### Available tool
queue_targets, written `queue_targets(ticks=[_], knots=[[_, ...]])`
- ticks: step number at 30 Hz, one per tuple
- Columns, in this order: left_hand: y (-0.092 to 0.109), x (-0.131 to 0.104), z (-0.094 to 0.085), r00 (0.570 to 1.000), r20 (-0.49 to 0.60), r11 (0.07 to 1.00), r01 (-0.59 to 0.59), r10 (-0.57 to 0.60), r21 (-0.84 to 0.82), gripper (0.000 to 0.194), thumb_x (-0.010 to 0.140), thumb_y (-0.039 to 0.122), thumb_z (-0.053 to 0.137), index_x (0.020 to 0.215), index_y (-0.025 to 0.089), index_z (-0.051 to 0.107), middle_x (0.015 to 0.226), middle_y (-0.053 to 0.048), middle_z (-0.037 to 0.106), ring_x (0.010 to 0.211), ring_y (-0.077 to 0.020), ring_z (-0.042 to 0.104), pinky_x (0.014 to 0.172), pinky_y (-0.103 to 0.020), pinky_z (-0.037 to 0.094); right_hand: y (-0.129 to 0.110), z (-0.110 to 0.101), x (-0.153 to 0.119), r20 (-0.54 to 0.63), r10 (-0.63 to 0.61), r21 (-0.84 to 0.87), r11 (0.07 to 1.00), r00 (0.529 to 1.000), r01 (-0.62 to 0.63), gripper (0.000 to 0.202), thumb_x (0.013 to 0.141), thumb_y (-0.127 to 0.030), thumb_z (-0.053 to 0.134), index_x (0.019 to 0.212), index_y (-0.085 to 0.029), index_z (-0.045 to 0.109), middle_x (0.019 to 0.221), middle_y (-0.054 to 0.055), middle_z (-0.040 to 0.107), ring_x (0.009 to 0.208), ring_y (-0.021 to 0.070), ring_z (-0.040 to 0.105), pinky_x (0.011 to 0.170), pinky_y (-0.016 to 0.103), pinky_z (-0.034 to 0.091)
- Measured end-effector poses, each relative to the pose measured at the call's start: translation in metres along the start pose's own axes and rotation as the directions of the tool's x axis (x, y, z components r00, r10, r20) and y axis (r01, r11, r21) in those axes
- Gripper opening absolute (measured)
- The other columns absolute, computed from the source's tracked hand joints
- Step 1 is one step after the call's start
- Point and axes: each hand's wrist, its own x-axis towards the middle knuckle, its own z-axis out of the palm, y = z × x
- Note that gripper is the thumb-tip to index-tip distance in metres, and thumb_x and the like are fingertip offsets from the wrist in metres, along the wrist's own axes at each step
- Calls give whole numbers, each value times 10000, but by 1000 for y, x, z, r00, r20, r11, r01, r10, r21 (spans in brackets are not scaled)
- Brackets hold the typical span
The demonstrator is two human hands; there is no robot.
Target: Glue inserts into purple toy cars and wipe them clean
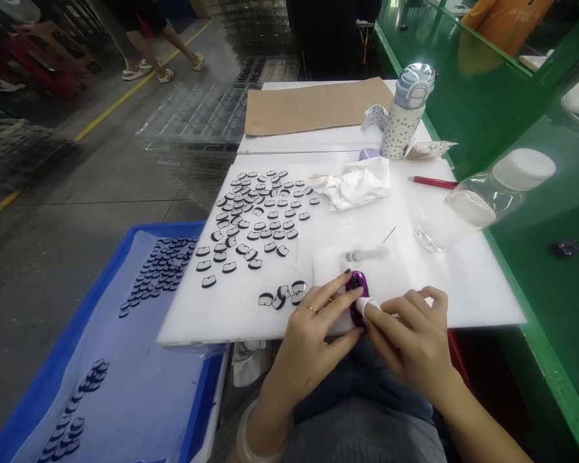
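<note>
A shiny purple toy car body (358, 281) lies at the front edge of the white board, partly hidden by fingers. My left hand (313, 334) grips it from the left, fingertips on its top end and thumb at its lower end; a ring is on one finger. From the right, my right hand (410, 334) presses on it with a fingertip wrapped in white, its other fingers curled. Several loose dark-edged clear pieces (280, 297) lie left of my left hand. Just beyond the car body is a small translucent tube-like item (367, 254).
Many dark-edged pieces (255, 212) cover the left of the white board (415, 283). Beyond lie crumpled tissue (357, 184), a red pen (433, 182), a dotted bottle (403, 116), a clear white-capped bottle (492, 193) and cardboard (313, 106). A blue tray (125, 251) stands lower left.
</note>
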Motion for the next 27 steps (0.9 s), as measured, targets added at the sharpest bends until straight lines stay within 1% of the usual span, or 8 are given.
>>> queue_targets(ticks=[4, 7, 10, 14, 18, 22, 24, 27], knots=[[-6, -4, 5, 992, -75, 995, -98, 100, 27, 423, 885, 251, 717, 1288, 192, 603, 1345, -135, 633, 1179, -241, 637, 996, -387, 561, 19, -23, -8, 14, 96, -31, 995, 995, -96, 111, 932, -130, 639, 1006, -210, 655, 732, -19, 630, 609, 127, 506, 781, 390, 341], [-14, -11, 16, 948, -216, 972, -224, 235, 73, 354, 887, 301, 722, 1207, 171, 640, 1250, -135, 666, 1166, -251, 640, 976, -398, 572, 53, -38, -15, -178, 267, -65, 957, 947, -282, 78, 908, -224, 699, 973, -221, 656, 758, 2, 641, 637, 162, 535, 712, 355, 396], [-19, -17, 32, 900, -323, 954, -253, 292, 158, 343, 925, 421, 653, 1154, 167, 666, 1186, -133, 677, 1188, -285, 628, 963, -438, 576, 72, -38, -14, -263, 351, -308, 852, 898, -423, 187, 920, -379, 668, 999, -210, 667, 954, 81, 693, 885, 297, 611, 775, 417, 405], [-25, -22, 47, 849, -429, 942, -210, 309, 263, 607, 890, 616, 586, 1277, 148, 594, 1052, -123, 720, 1064, -276, 692, 961, -448, 565, 33, -9, -1, -202, 296, -231, 912, 933, -340, 272, 949, -354, 602, 1136, -156, 608, 1002, 106, 689, 899, 279, 624, 813, 420, 413], [-29, -22, 49, 840, -470, 952, -163, 271, 258, 685, 915, 495, 630, 1447, 115, 426, 1030, -125, 728, 1009, -245, 704, 928, -411, 571, -21, 19, 14, -13, 293, -45, 955, 956, -293, 345, 918, -337, 596, 1202, -149, 546, 979, 66, 694, 841, 234, 629, 776, 388, 403], [-29, -21, 48, 844, -433, 935, -200, 316, 294, 595, 878, 574, 605, 1240, 102, 604, 994, -125, 709, 1013, -259, 688, 945, -405, 545, 4, 4, 0, -101, 356, -93, 926, 929, -365, 369, 884, -256, 593, 1245, -190, 550, 993, 32, 719, 806, 199, 660, 837, 391, 428], [-28, -20, 47, 849, -416, 928, -203, 326, 312, 495, 904, 567, 571, 1085, 117, 674, 958, -112, 699, 995, -261, 687, 930, -401, 542, 43, -22, -28, -240, 457, -184, 845, 856, -503, 419, 866, -318, 629, 1269, -224, 566, 1056, 43, 722, 856, 223, 682, 861, 406, 466], [-26, -19, 46, 856, -412, 932, -194, 313, 306, 333, 947, 441, 608, 1044, 133, 691, 957, -99, 689, 978, -257, 686, 906, -396, 542, 105, -73, -89, -441, 711, -313, 450, 547, -836, 505, 813, -429, 637, 1277, -237, 583, 1034, 66, 726, 892, 309, 686, 787, 468, 507]])
